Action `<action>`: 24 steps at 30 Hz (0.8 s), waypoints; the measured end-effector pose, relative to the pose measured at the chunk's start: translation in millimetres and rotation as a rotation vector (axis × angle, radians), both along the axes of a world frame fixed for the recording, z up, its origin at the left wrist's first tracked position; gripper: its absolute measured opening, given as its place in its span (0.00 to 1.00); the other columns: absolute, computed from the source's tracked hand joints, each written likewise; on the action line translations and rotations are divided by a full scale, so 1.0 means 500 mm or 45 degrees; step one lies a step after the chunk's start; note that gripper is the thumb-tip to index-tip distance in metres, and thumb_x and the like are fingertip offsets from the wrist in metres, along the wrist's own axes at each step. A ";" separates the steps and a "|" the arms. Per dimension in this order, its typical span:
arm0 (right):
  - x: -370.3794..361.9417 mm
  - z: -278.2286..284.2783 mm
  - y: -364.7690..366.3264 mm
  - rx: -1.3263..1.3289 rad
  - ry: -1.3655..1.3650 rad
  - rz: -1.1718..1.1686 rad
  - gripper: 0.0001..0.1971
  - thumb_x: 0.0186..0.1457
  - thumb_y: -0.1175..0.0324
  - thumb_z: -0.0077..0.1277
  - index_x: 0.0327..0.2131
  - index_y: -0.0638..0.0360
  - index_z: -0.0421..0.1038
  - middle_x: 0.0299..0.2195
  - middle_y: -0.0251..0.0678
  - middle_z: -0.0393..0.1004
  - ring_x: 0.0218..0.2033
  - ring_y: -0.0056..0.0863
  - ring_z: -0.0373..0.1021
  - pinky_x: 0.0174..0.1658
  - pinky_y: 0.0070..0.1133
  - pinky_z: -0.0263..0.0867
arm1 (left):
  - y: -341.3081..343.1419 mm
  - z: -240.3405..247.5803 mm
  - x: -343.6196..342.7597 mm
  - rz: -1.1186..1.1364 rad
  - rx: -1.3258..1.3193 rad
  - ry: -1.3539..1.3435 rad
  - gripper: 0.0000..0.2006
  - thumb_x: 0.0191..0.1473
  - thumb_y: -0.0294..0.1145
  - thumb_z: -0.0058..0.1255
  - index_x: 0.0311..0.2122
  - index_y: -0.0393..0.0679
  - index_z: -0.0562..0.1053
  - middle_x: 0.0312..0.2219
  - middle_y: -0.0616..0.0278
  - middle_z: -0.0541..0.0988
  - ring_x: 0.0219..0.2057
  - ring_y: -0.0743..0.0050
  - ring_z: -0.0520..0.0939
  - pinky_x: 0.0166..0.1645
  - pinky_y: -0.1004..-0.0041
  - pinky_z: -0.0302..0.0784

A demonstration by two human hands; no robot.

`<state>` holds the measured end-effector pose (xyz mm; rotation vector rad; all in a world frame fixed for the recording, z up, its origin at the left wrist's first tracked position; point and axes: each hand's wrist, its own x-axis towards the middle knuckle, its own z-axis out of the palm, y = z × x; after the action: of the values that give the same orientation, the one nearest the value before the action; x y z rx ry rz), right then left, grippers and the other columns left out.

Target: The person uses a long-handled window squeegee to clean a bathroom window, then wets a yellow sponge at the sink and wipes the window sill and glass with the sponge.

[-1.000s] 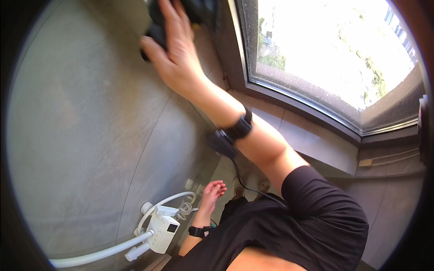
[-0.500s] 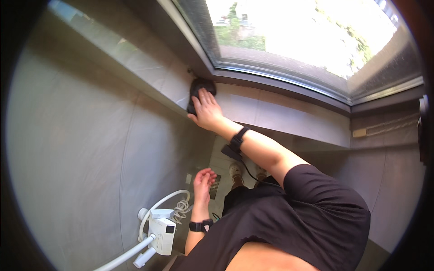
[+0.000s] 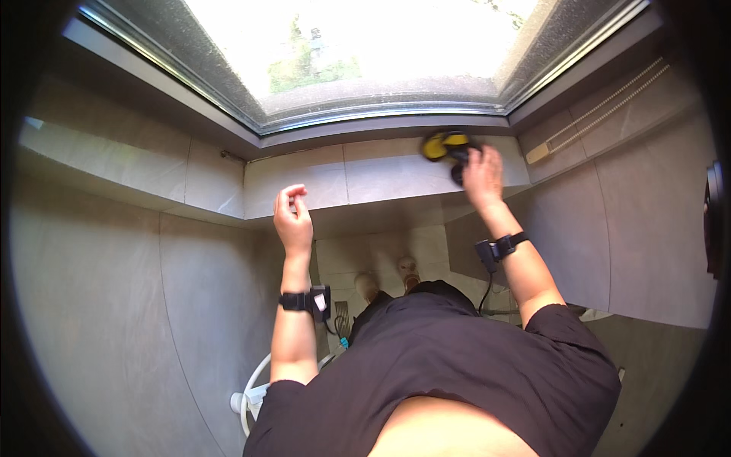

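Observation:
My right hand (image 3: pixel 483 174) grips a black and yellow scrubbing tool (image 3: pixel 447 146) and presses it on the grey tiled window sill (image 3: pixel 365 175), toward the sill's right end. My left hand (image 3: pixel 292 215) is raised in front of the sill's edge, fingers loosely curled with their tips close together, holding nothing. Both wrists wear black bands with small devices. The window glass (image 3: pixel 381 46) above the sill is bright.
A dark window frame (image 3: pixel 381 118) runs along the back of the sill. Grey tiled walls stand left and right. A white hose and fitting (image 3: pixel 251 392) lie low at the left by my legs. A beaded blind cord (image 3: pixel 601 107) hangs at the right wall.
The view has swung to face the window. My right hand moved with the tool from the left wall to the sill's right end. My left hand rose from low down to sill height.

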<state>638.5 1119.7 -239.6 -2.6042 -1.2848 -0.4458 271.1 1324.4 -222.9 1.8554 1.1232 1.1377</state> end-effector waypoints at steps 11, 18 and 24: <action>-0.158 -0.027 0.089 0.464 0.236 0.474 0.16 0.55 0.77 0.47 0.48 0.61 0.73 0.49 0.55 0.72 0.53 0.51 0.69 0.59 0.37 0.65 | 0.092 -0.067 0.073 0.237 0.598 0.664 0.28 0.57 0.39 0.47 0.61 0.41 0.64 0.55 0.50 0.69 0.59 0.47 0.66 0.66 0.55 0.59; -0.369 0.032 0.305 0.069 0.333 1.251 0.26 0.56 0.67 0.51 0.60 0.56 0.68 0.67 0.39 0.60 0.68 0.45 0.55 0.68 0.36 0.55 | 0.092 -0.064 0.071 0.251 0.562 0.732 0.31 0.52 0.38 0.47 0.62 0.42 0.62 0.56 0.49 0.68 0.60 0.46 0.65 0.66 0.54 0.58; -0.253 -0.007 0.299 0.201 0.248 1.129 0.19 0.56 0.70 0.51 0.53 0.52 0.75 0.54 0.32 0.75 0.60 0.36 0.66 0.63 0.32 0.63 | 0.087 -0.062 0.074 0.286 0.581 0.766 0.30 0.51 0.36 0.49 0.61 0.41 0.63 0.56 0.50 0.67 0.60 0.47 0.64 0.67 0.53 0.56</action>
<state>511.8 1269.3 -242.8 -1.6498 -2.0165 -0.1136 307.9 1367.9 -254.0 2.5902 1.5223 1.0419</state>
